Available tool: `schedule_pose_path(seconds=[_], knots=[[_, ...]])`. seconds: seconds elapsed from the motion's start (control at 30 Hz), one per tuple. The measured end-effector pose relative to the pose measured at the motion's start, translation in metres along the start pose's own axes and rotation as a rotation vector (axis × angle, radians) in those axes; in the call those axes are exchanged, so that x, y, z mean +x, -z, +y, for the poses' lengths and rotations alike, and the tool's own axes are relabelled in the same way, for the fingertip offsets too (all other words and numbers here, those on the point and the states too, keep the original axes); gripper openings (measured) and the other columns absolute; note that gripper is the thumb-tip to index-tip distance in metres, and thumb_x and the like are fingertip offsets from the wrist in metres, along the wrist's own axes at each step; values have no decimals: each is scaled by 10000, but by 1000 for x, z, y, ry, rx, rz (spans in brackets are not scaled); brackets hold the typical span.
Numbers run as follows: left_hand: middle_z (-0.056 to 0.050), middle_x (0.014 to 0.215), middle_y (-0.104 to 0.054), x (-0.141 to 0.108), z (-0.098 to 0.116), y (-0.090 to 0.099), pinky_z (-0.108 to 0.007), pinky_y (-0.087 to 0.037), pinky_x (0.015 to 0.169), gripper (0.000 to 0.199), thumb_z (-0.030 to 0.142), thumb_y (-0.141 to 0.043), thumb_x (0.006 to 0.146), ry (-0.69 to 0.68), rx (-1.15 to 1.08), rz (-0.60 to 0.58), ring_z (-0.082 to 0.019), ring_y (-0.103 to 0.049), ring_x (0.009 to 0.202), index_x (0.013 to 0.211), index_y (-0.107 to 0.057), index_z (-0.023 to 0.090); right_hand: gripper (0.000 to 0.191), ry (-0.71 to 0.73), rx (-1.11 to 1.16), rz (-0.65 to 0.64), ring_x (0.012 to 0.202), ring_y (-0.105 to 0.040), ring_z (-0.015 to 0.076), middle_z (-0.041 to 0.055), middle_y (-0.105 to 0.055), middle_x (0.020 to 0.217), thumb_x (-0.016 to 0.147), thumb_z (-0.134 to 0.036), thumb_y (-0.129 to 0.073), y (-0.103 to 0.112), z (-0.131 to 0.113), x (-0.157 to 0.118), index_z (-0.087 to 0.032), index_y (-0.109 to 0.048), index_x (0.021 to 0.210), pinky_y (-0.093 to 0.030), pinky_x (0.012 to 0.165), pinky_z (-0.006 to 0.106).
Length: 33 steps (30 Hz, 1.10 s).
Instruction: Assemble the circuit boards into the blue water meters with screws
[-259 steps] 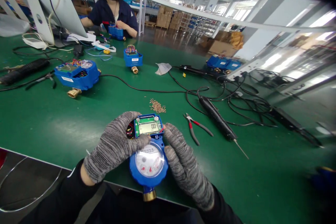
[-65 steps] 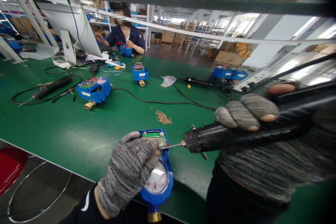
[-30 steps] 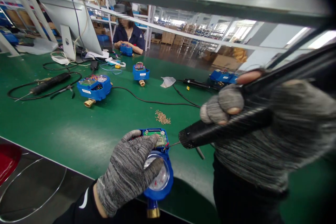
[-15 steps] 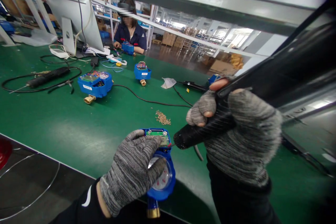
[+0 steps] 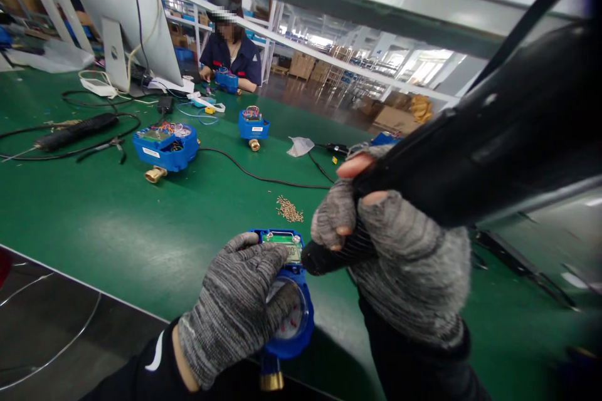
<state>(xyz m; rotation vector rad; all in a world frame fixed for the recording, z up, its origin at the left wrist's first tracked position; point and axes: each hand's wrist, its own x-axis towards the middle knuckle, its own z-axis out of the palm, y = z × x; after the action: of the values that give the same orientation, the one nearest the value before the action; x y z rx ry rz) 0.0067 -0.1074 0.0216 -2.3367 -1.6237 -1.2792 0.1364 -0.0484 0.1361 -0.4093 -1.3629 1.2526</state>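
Note:
A blue meter [image 5: 301, 332] with a round clear dial and a brass fitting lies at the table's near edge. Over its left side rests my left hand [image 5: 237, 307], in a grey knit glove, fingers on the green circuit board [image 5: 283, 240] with a small display. My right hand [image 5: 404, 257], gloved too, is wrapped round a thick black power screwdriver [image 5: 451, 156]. The driver's nose meets the right edge of the board's housing, and its tip is hidden there. Just beyond the meter is a pile of small screws [image 5: 289, 209].
Two more open blue meters [image 5: 172, 153] [image 5: 254, 125] stand on the green table [image 5: 202, 213]. A black soldering iron [image 5: 78, 131] and cables lie left, near a monitor [image 5: 132, 25]. Across the table sits a person [image 5: 230, 50]. A metal shelf beam crosses overhead.
My right hand and the black driver have moved left and slightly down, bringing the nose against the housing. My left hand stays on the meter. The view has shifted slightly.

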Motion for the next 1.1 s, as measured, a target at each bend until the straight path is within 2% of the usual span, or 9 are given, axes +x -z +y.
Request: schedule_pose_path(seconds=[0.1,0.2,0.27,0.37,0.5,0.63,0.87,0.97,1.1], knots=[[-19,1002,-764,-1,4,2,-437,-458,1072,295,350,-663,861,-18,13,7,-199,-714,933,1110,-662,193,228,-5,-60,-92,437,-493,144,-40,-549,563,819,-368,-751,3,-5,3,-227,-728,997,-432,404,277],[-86,1154,-740,-14,13,-3,-415,-371,1172,459,433,-632,880,-156,58,130,-227,-665,1123,1213,-631,117,355,-41,-26,-71,391,-457,136,-49,-536,531,754,-472,-797,16,-15,10,-214,-715,983,-419,385,287],[-56,1171,-742,-28,20,-14,-396,-296,1224,372,386,-587,921,-302,107,203,-212,-626,1199,1196,-659,146,341,23,35,23,376,-418,110,-57,-512,512,745,-482,-798,30,-20,18,-200,-704,913,-391,369,259],[7,1109,-763,-46,22,-37,-403,-282,1237,197,263,-597,912,-369,110,272,-174,-646,1152,1047,-734,215,299,193,130,259,428,-444,91,-59,-538,545,686,-415,-816,53,-12,34,-189,-676,821,-407,412,228],[62,1168,-742,-47,10,-52,-386,-297,1238,184,240,-676,869,-452,34,207,-142,-635,1162,1040,-740,264,272,287,220,508,453,-482,102,-71,-549,537,691,-371,-786,73,36,59,-193,-624,816,-455,462,242],[63,1219,-724,-36,-6,-50,-376,-298,1238,180,269,-635,907,-525,-12,141,-138,-614,1200,1054,-738,264,357,301,180,711,453,-506,100,-96,-554,584,657,-373,-824,78,97,82,-212,-583,866,-478,438,234],[101,1173,-740,-27,-17,-23,-258,-284,1232,224,182,-542,978,-545,-52,27,-62,-614,1200,1111,-706,258,316,224,189,776,447,-537,101,-83,-582,574,694,-313,-802,77,159,110,-199,-572,878,-508,424,221],[46,1100,-766,-19,-22,-6,-261,-374,1188,195,196,-524,980,-411,-152,193,-87,-649,1150,1067,-695,228,315,210,158,764,435,-540,100,-85,-585,579,688,-312,-799,76,175,117,-193,-583,885,-514,421,223],[-34,1194,-720,11,-48,2,-350,-503,1052,298,125,-596,893,74,-250,464,-177,-663,1121,1158,-676,236,299,209,105,768,435,-544,98,-86,-583,577,673,-292,-798,75,189,123,-183,-591,859,-510,422,218]])
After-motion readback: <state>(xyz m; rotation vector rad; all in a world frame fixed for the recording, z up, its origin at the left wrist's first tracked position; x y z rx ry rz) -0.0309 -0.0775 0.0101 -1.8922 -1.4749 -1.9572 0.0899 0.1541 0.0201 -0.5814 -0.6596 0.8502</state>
